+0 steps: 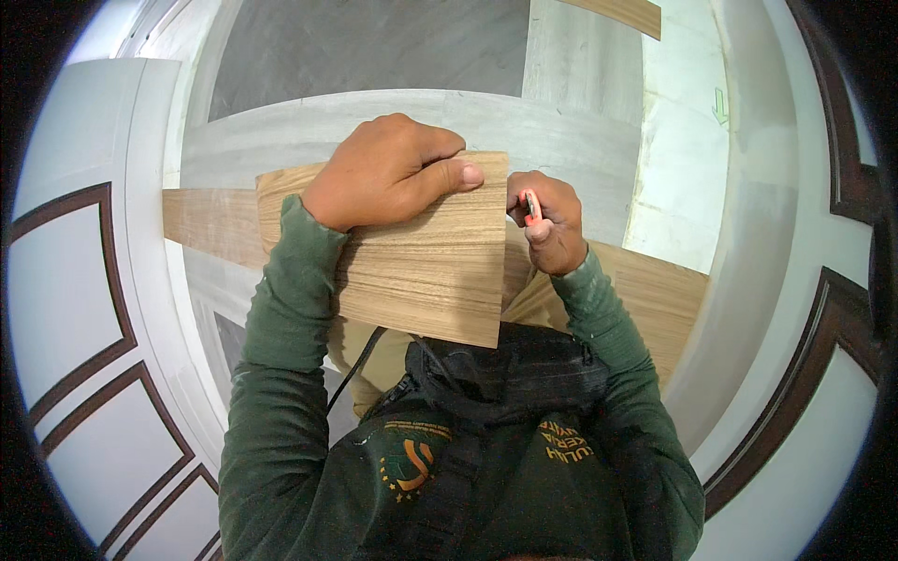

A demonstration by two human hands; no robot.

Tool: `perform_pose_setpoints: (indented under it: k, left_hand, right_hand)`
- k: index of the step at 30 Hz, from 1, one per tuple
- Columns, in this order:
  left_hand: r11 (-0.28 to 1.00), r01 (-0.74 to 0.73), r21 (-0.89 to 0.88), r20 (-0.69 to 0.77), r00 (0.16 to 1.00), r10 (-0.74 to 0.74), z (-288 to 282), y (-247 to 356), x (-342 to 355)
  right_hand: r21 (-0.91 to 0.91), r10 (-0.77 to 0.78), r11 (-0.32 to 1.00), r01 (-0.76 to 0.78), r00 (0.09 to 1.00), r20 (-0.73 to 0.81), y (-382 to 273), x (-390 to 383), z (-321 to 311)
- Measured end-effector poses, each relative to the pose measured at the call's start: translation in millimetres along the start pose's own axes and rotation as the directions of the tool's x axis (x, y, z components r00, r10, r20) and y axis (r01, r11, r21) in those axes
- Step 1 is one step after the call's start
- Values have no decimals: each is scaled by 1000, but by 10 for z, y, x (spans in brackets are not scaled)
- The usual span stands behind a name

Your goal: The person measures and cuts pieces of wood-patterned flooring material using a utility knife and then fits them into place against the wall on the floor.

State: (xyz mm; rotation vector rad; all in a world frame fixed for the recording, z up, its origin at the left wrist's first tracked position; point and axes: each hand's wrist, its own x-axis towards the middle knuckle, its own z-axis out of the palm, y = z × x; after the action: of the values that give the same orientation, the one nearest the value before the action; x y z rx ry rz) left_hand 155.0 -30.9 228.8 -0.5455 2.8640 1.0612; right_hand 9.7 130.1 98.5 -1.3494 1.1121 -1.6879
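Note:
My left hand (393, 173) is closed on the top edge of a cut light-brown wood-grain plank (421, 271), its thumb lying on the plank's face near the upper right corner. The plank rests over my lap, partly hiding my legs and part of a black bag (552, 369). Just right of the plank's right edge, my right hand (547, 229) is closed around a small orange-red tool (531, 206) with a dark middle, seen end-on; it looks like a cutter, though its shape is unclear.
More wood-grain planks (655, 313) lie on a floor of grey planks (412, 122) and dark grey panels (374, 47), with white tiles (678, 140) at the right. Another plank (617, 14) lies ahead. Panelled white surfaces with brown trim (112, 271) flank me on both sides.

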Motion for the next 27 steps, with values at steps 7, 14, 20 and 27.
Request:
perform_pose_setpoints:
  k: [7,14,20,27]
  left_hand:
    - [999,-29,43,-35,999,31,48,-3,3]
    - [998,4,65,-34,999,-1,62,-21,-53]
    - [996,35,80,-7,999,-34,61,4,-44]
    - [999,18,46,-9,1000,-18,15,42,-50]
  right_hand:
    - [-30,-9,1000,9,1000,4,130,22,17]
    - [32,24,999,-23,1000,-12,110,37,116]
    - [14,34,999,-34,999,-14,109,6,89]
    - [55,-6,998,7,1000,-19,119,110,120]
